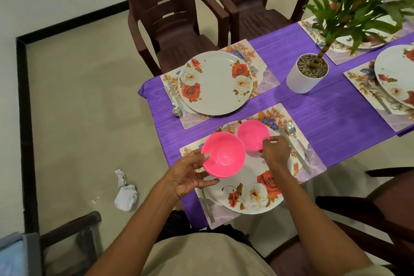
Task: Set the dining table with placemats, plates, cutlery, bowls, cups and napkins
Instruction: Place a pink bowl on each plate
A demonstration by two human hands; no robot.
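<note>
Bowls: two pink ones over the nearest place setting. Left hand [190,175] cups the larger-looking pink bowl [223,154] from below and the side, thumb on the rim, fingers curled under; bowl is lifted and tilted toward the camera. Right hand [274,150] pinches the rim of the second pink bowl [253,133] with thumb and fingertips, remaining fingers loosely curled. That bowl sits at the far side of the near plate [251,188]; can't tell whether it rests on the plate or is just above it, the hand hides the base.

Near plate is white with red and cream roses, on a floral placemat [313,163]. Knife [295,152] and spoon [291,130] lie side by side on the mat, right of the plate. Another piece of cutlery [208,208] lies left of the plate, its top end hidden under the left hand.

Purple tablecloth [324,123] covers the table.

Across the cloth, second setting: rose plate [216,83] on its own placemat [268,78], spoon and knife [177,101] on its left edge, fork [248,60] on its right edge.

White pot [302,78] with gravel fill and a green plant [358,2] stands mid-table, right of that setting.

Far right: two more plated mats [363,80], partly cut off by the frame and the leaves.

Two brown plastic chairs [170,13] stand behind the far side. On the floor, left of the table, a crumpled white cloth or bag [125,192].
</note>
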